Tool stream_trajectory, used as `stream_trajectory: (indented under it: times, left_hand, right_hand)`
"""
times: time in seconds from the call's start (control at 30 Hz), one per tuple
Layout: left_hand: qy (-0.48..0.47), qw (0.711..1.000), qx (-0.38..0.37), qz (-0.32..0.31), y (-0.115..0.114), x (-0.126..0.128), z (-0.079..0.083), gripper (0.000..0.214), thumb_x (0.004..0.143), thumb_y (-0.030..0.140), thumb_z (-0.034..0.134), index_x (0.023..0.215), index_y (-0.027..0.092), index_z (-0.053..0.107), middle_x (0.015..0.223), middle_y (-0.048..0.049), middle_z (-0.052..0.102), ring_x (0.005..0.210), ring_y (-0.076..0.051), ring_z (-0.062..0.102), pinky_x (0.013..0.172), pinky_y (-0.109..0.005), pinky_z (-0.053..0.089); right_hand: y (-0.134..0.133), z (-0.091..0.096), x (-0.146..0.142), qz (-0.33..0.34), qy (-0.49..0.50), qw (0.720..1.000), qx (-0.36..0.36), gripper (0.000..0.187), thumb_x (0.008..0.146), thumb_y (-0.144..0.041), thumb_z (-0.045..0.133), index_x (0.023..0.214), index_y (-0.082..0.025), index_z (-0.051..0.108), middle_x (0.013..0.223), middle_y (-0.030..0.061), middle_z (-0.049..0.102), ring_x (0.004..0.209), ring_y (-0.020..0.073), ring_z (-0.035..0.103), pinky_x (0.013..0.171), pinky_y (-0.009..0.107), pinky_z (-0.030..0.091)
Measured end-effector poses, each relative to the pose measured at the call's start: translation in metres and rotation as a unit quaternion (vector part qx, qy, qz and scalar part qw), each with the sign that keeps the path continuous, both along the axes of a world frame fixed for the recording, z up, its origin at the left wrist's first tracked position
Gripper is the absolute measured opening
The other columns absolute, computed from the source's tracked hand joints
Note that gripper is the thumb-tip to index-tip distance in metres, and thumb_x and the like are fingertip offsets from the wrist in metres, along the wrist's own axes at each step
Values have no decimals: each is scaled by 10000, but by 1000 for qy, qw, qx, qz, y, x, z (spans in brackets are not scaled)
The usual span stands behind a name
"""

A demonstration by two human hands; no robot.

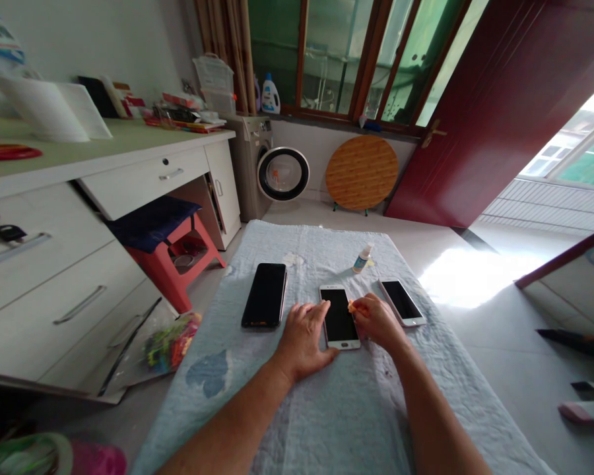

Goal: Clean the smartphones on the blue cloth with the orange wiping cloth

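Note:
Three phones lie on a pale blue quilted cloth [327, 409]: a black phone [265, 294] at the left, a white-framed middle phone [339, 316] and a white phone [402, 301] at the right. My left hand [304, 340] rests flat with fingers spread against the middle phone's left edge. My right hand [376, 321] is closed in a pinch on a small orange thing [351, 306] at that phone's right edge. A small spray bottle [363, 258] lies beyond the phones.
A white desk with drawers [79, 264] stands at the left, with a red stool [175, 254] under it. A washing machine [270, 165] and a round wooden board [361, 173] are at the back wall. A dark red door [499, 99] stands open at the right.

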State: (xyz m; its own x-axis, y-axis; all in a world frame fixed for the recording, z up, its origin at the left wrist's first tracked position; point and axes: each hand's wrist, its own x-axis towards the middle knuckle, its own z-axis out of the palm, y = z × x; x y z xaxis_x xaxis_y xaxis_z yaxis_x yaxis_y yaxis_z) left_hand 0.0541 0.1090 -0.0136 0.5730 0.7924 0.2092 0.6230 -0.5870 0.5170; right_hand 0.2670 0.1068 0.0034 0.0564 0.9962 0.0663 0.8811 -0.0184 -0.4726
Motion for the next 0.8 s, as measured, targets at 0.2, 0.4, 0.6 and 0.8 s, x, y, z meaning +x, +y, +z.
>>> stream_trajectory:
  times: [0.2, 0.4, 0.6, 0.8]
  left_hand:
    - [20, 1000, 4, -5, 0, 0, 2, 734, 677, 467, 722, 1326, 201, 509, 1461, -107, 456, 1282, -338, 440, 1128, -547, 239]
    - [28, 1000, -2, -10, 0, 0, 3, 709, 688, 470, 715, 1323, 222, 520, 1469, -102, 448, 1288, -343, 435, 1124, -555, 237]
    - [29, 999, -5, -14, 0, -1, 4, 699, 712, 485, 699, 1326, 202, 519, 1470, -113, 444, 1299, -342, 424, 1125, -558, 236]
    - [33, 999, 1, -15, 0, -1, 2, 717, 706, 486, 701, 1330, 185, 515, 1477, -113, 435, 1297, -341, 422, 1127, -542, 237]
  right_hand:
    - [-17, 13, 7, 25, 102, 984, -144, 206, 759, -302, 571, 778, -152, 712, 678, 40, 676, 485, 123, 569, 447, 218, 391]
    - [-19, 13, 6, 11, 146, 971, -190, 187, 759, -282, 552, 715, -154, 681, 612, 25, 671, 451, 112, 551, 415, 201, 377]
    - [-8, 4, -7, -47, 71, 990, -112, 219, 800, -251, 493, 732, -153, 677, 621, 37, 663, 552, 140, 592, 525, 223, 394]
    - [18, 1, -8, -116, 22, 993, -11, 247, 840, -277, 466, 852, -159, 682, 784, 65, 694, 736, 174, 619, 632, 241, 407]
